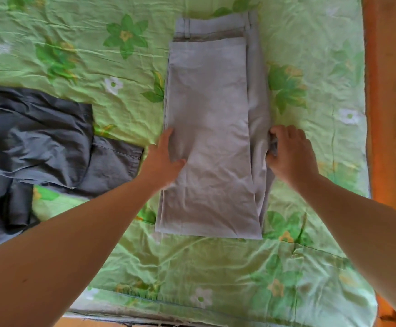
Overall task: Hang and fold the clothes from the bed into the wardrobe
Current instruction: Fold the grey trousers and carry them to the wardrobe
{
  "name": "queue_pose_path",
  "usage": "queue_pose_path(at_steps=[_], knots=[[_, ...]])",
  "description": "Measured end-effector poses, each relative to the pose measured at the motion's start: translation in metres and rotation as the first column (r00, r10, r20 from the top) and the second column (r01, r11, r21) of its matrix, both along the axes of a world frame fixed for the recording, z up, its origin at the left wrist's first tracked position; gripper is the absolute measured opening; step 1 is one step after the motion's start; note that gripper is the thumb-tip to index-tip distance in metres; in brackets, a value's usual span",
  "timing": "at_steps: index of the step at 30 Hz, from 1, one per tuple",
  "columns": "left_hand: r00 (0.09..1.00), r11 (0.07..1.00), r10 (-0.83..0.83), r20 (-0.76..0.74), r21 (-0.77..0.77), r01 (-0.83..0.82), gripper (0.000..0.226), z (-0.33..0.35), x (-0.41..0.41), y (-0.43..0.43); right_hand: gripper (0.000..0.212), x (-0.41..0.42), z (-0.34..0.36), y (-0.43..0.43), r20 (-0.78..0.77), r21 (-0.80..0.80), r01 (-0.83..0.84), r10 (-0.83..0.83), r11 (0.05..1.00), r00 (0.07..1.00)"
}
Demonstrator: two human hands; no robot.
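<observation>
Here the trousers lie flat on the bedsheet, doubled leg over leg into one long strip. Their long axis runs straight away from the person: the waistband points to the far side, the hems to the near side.

Both hands sit about halfway along the trousers, one on each long edge. The left hand pinches the left edge. Its thumb lies on top of the cloth and most of its fingers are hidden, and the fabric puckers a little there. The right hand has its fingers curled round the right edge, where the stacked layers show, and clamps them together.

This matched hold at mid-length looks like preparation for a cross fold. Gripping both edges at the same level should keep the layers from sliding apart and give a straight fold line for bringing hems up to waistband.

Left of the trousers, well apart from them, a dark grey garment lies crumpled, not yet folded. Right of the trousers, past the sheet's edge, runs a strip of orange-brown wood. The wardrobe is not in view.
</observation>
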State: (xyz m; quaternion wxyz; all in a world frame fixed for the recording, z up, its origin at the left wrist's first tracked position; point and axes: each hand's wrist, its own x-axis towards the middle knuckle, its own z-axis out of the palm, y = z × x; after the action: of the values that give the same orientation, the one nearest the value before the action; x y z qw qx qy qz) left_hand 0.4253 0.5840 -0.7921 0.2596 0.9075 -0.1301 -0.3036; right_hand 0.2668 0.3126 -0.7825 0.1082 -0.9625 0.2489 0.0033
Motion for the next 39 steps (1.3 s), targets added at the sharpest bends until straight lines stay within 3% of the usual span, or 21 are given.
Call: queue_pose_path(at_steps=[4,9,13,15,17,19,23,28,31,33,34,36,38,39], knots=[[0.999,0.999,-0.007,-0.042,-0.050,0.005,0.093,-0.008,0.003,0.007,0.016,0.005,-0.004,-0.009,0.046,-0.052,0.070,-0.067,0.996,0.997],[1.000,1.000,-0.012,-0.024,-0.025,0.011,0.091,-0.007,0.003,0.004,0.018,-0.019,-0.013,-0.020,0.077,0.099,0.176,-0.184,0.979,0.980],[1.000,1.000,-0.012,-0.017,-0.029,0.011,0.091,-0.007,0.003,0.004,0.025,-0.019,-0.002,-0.022,0.075,0.327,0.436,-0.482,0.839,0.873],[1.000,1.000,-0.019,-0.011,-0.015,0.019,0.090,-0.006,0.002,0.003,0.042,0.002,0.007,-0.014,-0.027,0.438,0.471,-0.512,0.766,0.858],[1.000,1.000,-0.013,-0.009,-0.006,0.013,0.089,-0.006,0.001,0.003,0.050,0.021,0.011,-0.010,-0.168,0.453,0.453,-0.425,0.768,0.889],[1.000,1.000,-0.007,-0.013,-0.006,0.007,0.089,-0.006,0.002,0.004,0.040,0.032,0.006,-0.016,-0.223,0.472,0.453,-0.395,0.756,0.891],[0.999,1.000,-0.009,-0.033,-0.013,0.009,0.089,-0.004,0.004,0.003,0.035,0.025,-0.004,-0.033,-0.198,0.619,0.513,-0.513,0.596,0.835],[0.997,0.996,-0.027,-0.074,-0.084,0.021,0.088,0.005,0.002,0.008,0.021,0.023,0.005,-0.012,-0.229,0.656,0.589,-0.619,0.473,0.752],[0.980,0.983,0.061,-0.191,-0.162,-0.092,0.061,0.021,-0.016,0.025,0.057,0.006,0.020,0.024,-0.268,0.713,0.556,-0.568,0.426,0.778],[0.969,0.980,0.033,-0.246,-0.183,-0.080,0.045,0.028,-0.033,0.042,0.087,-0.022,0.027,0.052,-0.225,0.790,0.469,-0.525,0.395,0.821],[0.963,0.979,0.005,-0.270,-0.193,-0.059,0.044,0.028,-0.039,0.054,0.093,-0.038,0.028,0.063,-0.178,0.832,0.397,-0.491,0.387,0.853],[0.959,0.977,-0.038,-0.282,-0.211,-0.023,0.057,0.025,-0.043,0.076,0.084,-0.065,0.022,0.076,-0.120,0.898,0.272,-0.403,0.345,0.907],[0.980,0.976,-0.155,-0.123,-0.175,0.133,0.069,0.020,-0.042,0.090,0.080,-0.082,0.013,0.075,-0.148,0.897,0.251,-0.288,0.365,0.946],[0.963,0.955,-0.267,0.034,-0.127,0.270,0.071,0.018,-0.041,0.093,0.082,-0.088,0.008,0.073,-0.145,0.866,0.218,-0.191,0.450,0.971]])
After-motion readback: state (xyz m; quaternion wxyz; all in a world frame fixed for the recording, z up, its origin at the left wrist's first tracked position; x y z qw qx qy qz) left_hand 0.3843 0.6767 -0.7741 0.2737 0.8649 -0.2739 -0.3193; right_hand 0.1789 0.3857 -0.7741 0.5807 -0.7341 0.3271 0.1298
